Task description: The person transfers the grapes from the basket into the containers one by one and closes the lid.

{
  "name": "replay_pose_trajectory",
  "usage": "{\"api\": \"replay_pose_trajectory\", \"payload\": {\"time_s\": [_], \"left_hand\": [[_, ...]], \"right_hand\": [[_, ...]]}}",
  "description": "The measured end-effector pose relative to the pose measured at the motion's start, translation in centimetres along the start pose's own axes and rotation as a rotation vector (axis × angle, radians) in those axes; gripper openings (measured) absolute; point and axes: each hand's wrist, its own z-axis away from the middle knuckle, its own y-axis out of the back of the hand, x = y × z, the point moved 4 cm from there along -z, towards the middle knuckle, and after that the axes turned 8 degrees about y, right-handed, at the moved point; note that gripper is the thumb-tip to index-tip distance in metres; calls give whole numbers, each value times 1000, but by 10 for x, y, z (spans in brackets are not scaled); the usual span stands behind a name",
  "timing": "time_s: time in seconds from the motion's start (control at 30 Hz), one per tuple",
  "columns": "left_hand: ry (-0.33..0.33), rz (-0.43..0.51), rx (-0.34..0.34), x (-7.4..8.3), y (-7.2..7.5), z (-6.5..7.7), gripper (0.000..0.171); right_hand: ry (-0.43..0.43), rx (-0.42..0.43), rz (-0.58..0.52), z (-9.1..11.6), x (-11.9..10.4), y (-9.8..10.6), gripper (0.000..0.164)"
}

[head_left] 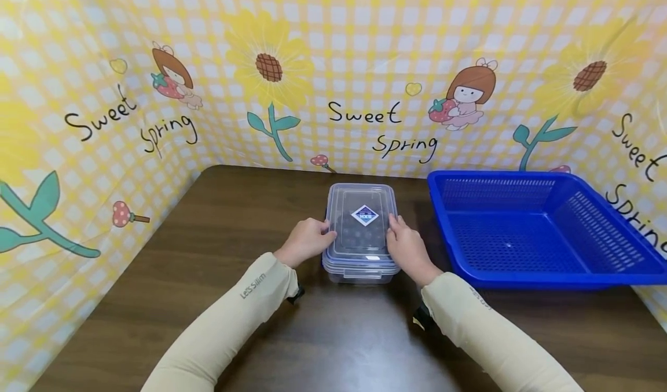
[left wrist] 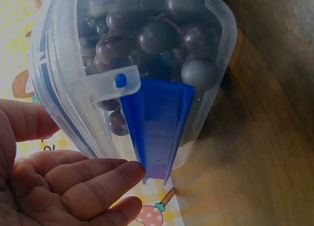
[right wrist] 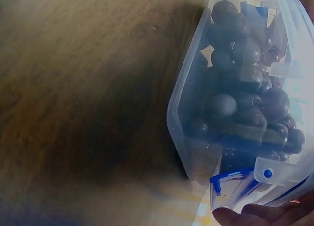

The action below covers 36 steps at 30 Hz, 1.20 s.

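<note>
A clear plastic food container (head_left: 362,235), its lidded top bearing a diamond-shaped label, sits on the table between both hands. Dark, round, grape-like fruits (left wrist: 159,37) show through its wall. At its left side is my left hand (head_left: 306,240), thumb at the lid's edge. In the left wrist view, its fairly straight fingers (left wrist: 93,187) reach to the end of a blue side clip (left wrist: 159,123), which stands out from the wall. Opposite, my right hand (head_left: 410,247) lies along the right edge, and its fingertips touch another blue clip (right wrist: 235,184).
A large blue plastic basket (head_left: 526,280) stands on the dark wooden table (head_left: 245,207), to the right of the container. Yellow checked cloth (head_left: 354,62) with printed flowers rises behind the table and along both sides.
</note>
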Motion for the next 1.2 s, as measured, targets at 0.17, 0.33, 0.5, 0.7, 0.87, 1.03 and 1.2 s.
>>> {"api": "replay_pose_trajectory", "payload": {"time_s": [0.17,0.33,0.5,0.7,0.87,1.03,1.2], "left_hand": [[1,14,2,2,0,-1,33],[12,12,9,3,2,-2,40],[-13,-17,0,2,0,0,43],[-39,-64,-4,-4,-3,3,40],[-63,-86,18,-5,-2,3,38],[-60,-113,9,-3,-4,4,45],[-63,-118,18,-3,-6,5,46]], "right_hand": [[-4,-4,-10,-2,1,2,44],[12,6,-4,-5,-1,4,43],[15,18,11,-4,0,2,43],[11,-6,11,-1,1,-3,43],[-4,-23,-13,-1,1,-3,44],[-10,-34,-33,0,3,-1,44],[-2,-19,-62,2,5,-2,44]]}}
